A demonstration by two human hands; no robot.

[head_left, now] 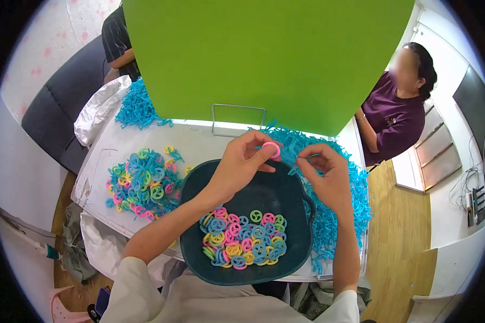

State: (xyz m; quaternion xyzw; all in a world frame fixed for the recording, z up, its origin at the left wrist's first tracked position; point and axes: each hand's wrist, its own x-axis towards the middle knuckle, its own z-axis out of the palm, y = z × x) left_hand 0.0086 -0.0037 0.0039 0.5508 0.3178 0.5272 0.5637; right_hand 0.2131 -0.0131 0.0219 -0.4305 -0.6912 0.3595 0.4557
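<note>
My left hand (pixel 242 162) pinches a small pink plastic ring (pixel 274 149) between thumb and fingers, above the far part of a dark green basin (pixel 242 189). Opposite it, my right hand (pixel 327 175) is closed in a pinch on a small blue branched plastic piece (pixel 293 170). The two hands are a short way apart. Inside the basin lie many little wheel-shaped rings (pixel 245 238) in pink, blue, yellow and green. To the right of the basin, a large heap of blue branched pieces (pixel 337 229) spreads beneath and beyond my right hand.
On the white table (pixel 105 142), a mixed pile of coloured wheels and blue pieces (pixel 145 183) is left of the basin. Another blue heap (pixel 134 105) lies far left. A green board (pixel 264 64) with a wire stand (pixel 238 119) rises behind. A person (pixel 401 107) sits right; another (pixel 118 43) left.
</note>
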